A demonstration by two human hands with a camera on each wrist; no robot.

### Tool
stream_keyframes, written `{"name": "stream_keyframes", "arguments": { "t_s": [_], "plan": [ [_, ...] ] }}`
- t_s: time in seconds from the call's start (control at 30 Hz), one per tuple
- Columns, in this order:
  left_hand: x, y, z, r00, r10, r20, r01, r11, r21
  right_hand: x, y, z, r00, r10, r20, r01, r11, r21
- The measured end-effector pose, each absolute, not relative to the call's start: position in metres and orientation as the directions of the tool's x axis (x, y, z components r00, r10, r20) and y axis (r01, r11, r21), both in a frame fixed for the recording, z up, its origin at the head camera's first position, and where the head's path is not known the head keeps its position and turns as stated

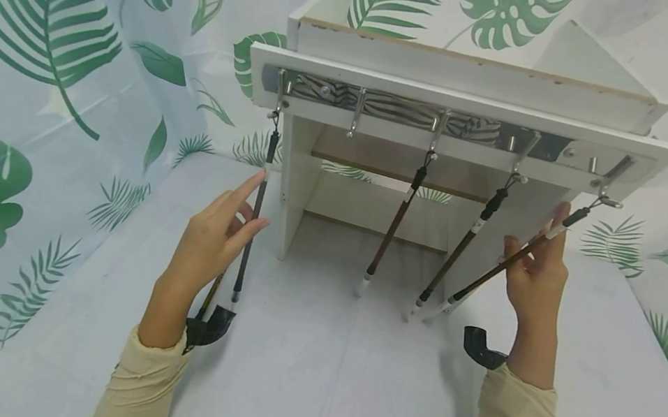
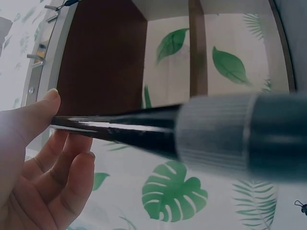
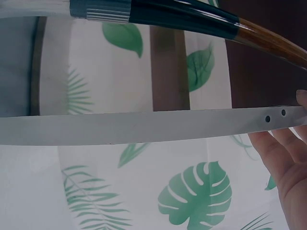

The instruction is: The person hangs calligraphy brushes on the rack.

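My left hand is at the leftmost hanging calligraphy brush, its index fingertip at the brush's upper part and its thumb crossing the shaft. In the left wrist view the brush runs between thumb and fingers. My right hand is beside the rightmost brush, which slants across its spread thumb and fingers. The right wrist view shows that hand behind the edge of a white panel, the brush passing above. Between the hands hang a brush and another brush.
The brushes hang by loops from a metal hook rail on a white shelf unit. The second hook from the left bears nothing. A brown stick shows partly behind the left wrist. Leaf-patterned sheeting surrounds the white surface.
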State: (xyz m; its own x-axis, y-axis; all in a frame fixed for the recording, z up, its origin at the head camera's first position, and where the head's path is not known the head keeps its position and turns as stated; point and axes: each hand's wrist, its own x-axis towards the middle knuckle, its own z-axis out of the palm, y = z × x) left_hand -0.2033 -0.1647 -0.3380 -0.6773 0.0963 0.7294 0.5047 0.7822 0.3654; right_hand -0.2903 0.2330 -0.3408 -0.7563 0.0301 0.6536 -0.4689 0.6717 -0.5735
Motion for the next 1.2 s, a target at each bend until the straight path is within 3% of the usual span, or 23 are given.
{"name": "stream_keyframes", "arguments": {
  "t_s": [0.37,0.73,0.9,1.2],
  "plan": [
    [-0.212,-0.166,-0.345,-0.659,0.090,0.747,0.519,0.773,0.365,-0.292,0.233,-0.342,-0.751,0.032,0.660,-0.469,0.678,-0.566],
    [-0.224,-0.163,-0.358,-0.730,0.085,0.678,0.479,0.772,0.419,-0.292,0.233,-0.343,-0.767,0.046,0.640,-0.447,0.676,-0.585],
    [-0.229,-0.161,-0.363,-0.730,0.087,0.678,0.481,0.770,0.419,-0.291,0.234,-0.342,-0.751,0.034,0.659,-0.469,0.675,-0.569],
    [-0.235,-0.158,-0.371,-0.797,0.076,0.599,0.430,0.768,0.475,-0.292,0.234,-0.344,-0.725,0.008,0.689,-0.509,0.667,-0.544]
  ]
}}
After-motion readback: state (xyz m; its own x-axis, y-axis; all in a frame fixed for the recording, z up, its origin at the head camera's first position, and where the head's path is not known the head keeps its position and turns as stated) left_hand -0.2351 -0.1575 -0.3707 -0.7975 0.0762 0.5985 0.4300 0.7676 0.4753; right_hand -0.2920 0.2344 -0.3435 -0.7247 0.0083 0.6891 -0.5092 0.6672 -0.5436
